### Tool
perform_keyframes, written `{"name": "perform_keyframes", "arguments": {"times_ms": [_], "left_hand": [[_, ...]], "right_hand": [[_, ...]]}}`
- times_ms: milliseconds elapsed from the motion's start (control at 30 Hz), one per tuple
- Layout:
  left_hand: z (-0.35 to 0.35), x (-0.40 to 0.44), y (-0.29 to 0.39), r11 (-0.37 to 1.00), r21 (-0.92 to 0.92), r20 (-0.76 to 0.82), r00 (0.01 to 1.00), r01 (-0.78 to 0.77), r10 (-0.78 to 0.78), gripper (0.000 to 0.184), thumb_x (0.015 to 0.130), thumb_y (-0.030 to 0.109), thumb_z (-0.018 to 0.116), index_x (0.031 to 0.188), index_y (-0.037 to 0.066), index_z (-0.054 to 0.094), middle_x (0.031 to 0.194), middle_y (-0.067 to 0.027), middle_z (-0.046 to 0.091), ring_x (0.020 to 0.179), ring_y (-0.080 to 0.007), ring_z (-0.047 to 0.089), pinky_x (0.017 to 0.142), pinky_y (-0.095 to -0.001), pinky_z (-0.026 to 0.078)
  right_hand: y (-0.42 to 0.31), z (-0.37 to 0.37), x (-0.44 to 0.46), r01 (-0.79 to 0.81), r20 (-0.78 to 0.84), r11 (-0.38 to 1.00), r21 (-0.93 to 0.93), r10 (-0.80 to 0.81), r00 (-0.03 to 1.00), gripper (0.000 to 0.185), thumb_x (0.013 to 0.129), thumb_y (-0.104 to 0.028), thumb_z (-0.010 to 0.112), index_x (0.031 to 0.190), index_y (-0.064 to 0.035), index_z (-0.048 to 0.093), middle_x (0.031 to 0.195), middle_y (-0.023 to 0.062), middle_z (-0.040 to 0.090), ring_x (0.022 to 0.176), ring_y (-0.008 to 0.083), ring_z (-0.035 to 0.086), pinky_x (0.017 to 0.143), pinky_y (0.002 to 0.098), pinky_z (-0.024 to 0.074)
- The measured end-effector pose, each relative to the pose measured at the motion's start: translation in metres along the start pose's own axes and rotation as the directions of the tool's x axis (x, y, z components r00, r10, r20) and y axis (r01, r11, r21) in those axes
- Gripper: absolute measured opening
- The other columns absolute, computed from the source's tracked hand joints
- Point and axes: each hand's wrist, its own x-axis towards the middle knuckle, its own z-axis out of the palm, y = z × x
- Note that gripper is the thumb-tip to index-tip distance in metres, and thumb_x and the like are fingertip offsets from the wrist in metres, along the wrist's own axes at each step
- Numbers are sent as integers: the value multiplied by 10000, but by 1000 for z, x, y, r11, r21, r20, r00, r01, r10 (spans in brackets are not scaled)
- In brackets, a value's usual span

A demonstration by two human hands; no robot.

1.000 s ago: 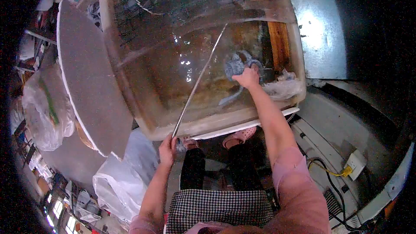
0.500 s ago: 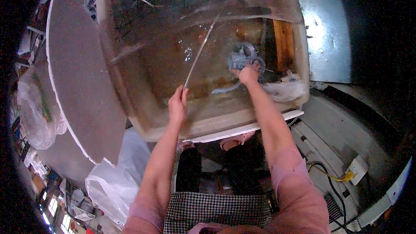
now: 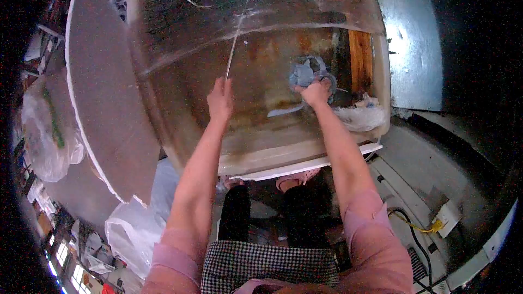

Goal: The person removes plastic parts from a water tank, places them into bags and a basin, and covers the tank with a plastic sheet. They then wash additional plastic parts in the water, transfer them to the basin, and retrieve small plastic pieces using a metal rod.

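My left hand [image 3: 220, 100] is closed around the near end of a long thin stick [image 3: 232, 54]. The stick points away from me across a wide tub [image 3: 261, 158], its far end near the dark netting. At the tub's right side my right hand [image 3: 317, 92] grips a crumpled, bluish translucent plastic piece [image 3: 303, 73]; its exact kind I cannot make out. A pale bluish strip [image 3: 286, 111] lies just left of and below that hand. The tub's brownish inside looks wet.
Dark netting [image 3: 283, 0] with several twigs covers the tub's far part. A wooden board [image 3: 360, 60] and clear plastic bag [image 3: 359, 117] lie at its right. A grey panel [image 3: 103, 87] leans left; a power socket [image 3: 449, 218] with cables sits lower right.
My left hand has moved forward and slightly left, carrying the stick, whose far end now lies farther left. My right hand stays nearly in place on the bluish plastic.
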Motion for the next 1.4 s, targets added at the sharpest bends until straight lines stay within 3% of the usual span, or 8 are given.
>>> {"name": "perform_keyframes", "arguments": {"times_ms": [267, 333, 633, 967, 1033, 1200, 1267, 1400], "left_hand": [[-67, -137, -75, 995, 103, 77, 997, 10, -18, 277, 849, 255, 505, 1044, 58, 513, 776, -204, 572, 701, -359, 562, 587, -398, 435], [-63, -135, -71, 987, 158, 80, 997, 1, -14, 297, 844, 266, 517, 1053, 55, 509, 775, -197, 576, 700, -352, 559, 607, -392, 440], [14, -20, -3, 995, 29, 100, 990, -100, 97, 304, 853, 310, 477, 1041, 73, 509, 813, -197, 580, 798, -385, 540, 664, -423, 423], [7, -9, 24, 999, -14, 6, 999, -46, 46, 249, 858, 280, 469, 989, 72, 507, 750, -227, 562, 743, -415, 535, 614, -454, 398], [-3, -36, -16, 967, -142, 133, 972, 211, -193, 233, 864, 264, 466, 990, 71, 499, 753, -218, 563, 726, -414, 531, 605, -448, 397], [-95, -175, -57, 998, 70, 42, 999, 4, -7, 208, 857, 232, 490, 997, 80, 504, 774, -208, 549, 681, -389, 525, 575, -414, 413], [-133, -232, -76, 948, 113, 182, 932, 297, -314, 205, 854, 207, 495, 1003, 68, 507, 771, -214, 544, 681, -381, 532, 578, -408, 418], [-188, -341, -112, 926, 124, 141, 917, 357, -373, 201, 835, 169, 523, 988, 40, 513, 729, -225, 536, 661, -357, 551, 567, -388, 423]], "right_hand": [[2, -8, -1, -33, 127, 992, 118, 18, 992, 791, 650, -620, 554, 961, 107, 560, 1032, 245, 552, 1016, 324, 517, 987, 357, 269], [2, -2, 2, -35, 19, 999, 34, 35, 999, 661, 618, -556, 636, 937, 22, 602, 1017, 197, 576, 952, 343, 548, 824, 405, 434], [3, 6, 5, -40, 18, 997, -63, 41, 999, 822, 650, -611, 565, 1074, 91, 512, 1318, 264, 256, 1249, 377, 191, 989, 425, 254], [0, -11, 10, 27, 68, 998, 65, -31, 997, 813, 594, -590, 627, 1061, 67, 516, 1155, 261, 458, 1101, 360, 424, 899, 402, 368], [-5, -22, 2, -25, 72, 988, 151, 14, 997, 801, 584, -568, 640, 1059, 63, 510, 1031, 252, 537, 1013, 359, 493, 883, 393, 381], [-2, -3, 10, 26, -90, 996, 84, -18, 996, 805, 574, -552, 652, 1073, 59, 494, 1115, 255, 479, 1086, 362, 424, 885, 413, 378], [-8, -17, 0, 12, -50, 997, 70, -8, 999, 826, 579, -554, 652, 1115, 48, 470, 1226, 258, 372, 1160, 363, 336, 898, 450, 363], [-13, -11, -2, 44, -114, 998, 53, -38, 993, 738, 583, -525, 679, 1074, 5, 526, 1140, 252, 471, 1112, 379, 402, 910, 442, 361]]}}
